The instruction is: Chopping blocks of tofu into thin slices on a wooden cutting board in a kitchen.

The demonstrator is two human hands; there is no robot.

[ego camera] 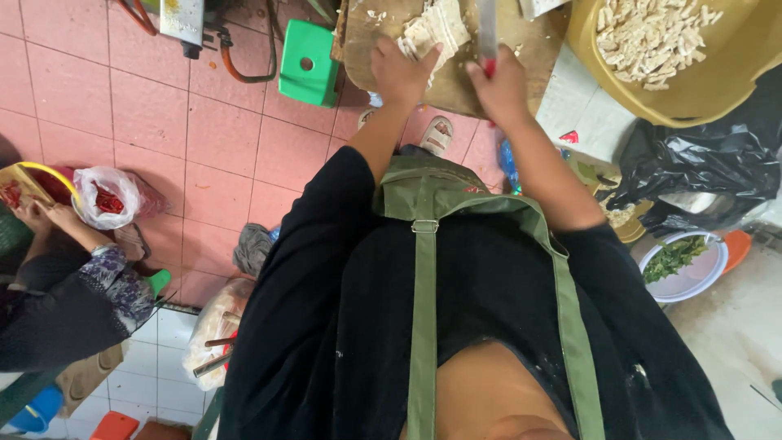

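Note:
At the top of the head view my left hand (401,72) presses down on a pale block of food (433,29) that lies on a wooden chopping board (371,37). My right hand (500,85) grips the red handle of a knife (487,28), whose blade stands upright just right of the block. A large yellow basin (692,94) at the top right holds several pale cut strips (652,33). My black top and green apron (423,310) fill the lower middle.
A green plastic stool (309,63) stands on the pink tiled floor left of the board. Another person's hands (45,218) work at the left by a bag of red chillies (110,200). A black bag (700,167) and a bowl of greens (683,265) sit at right.

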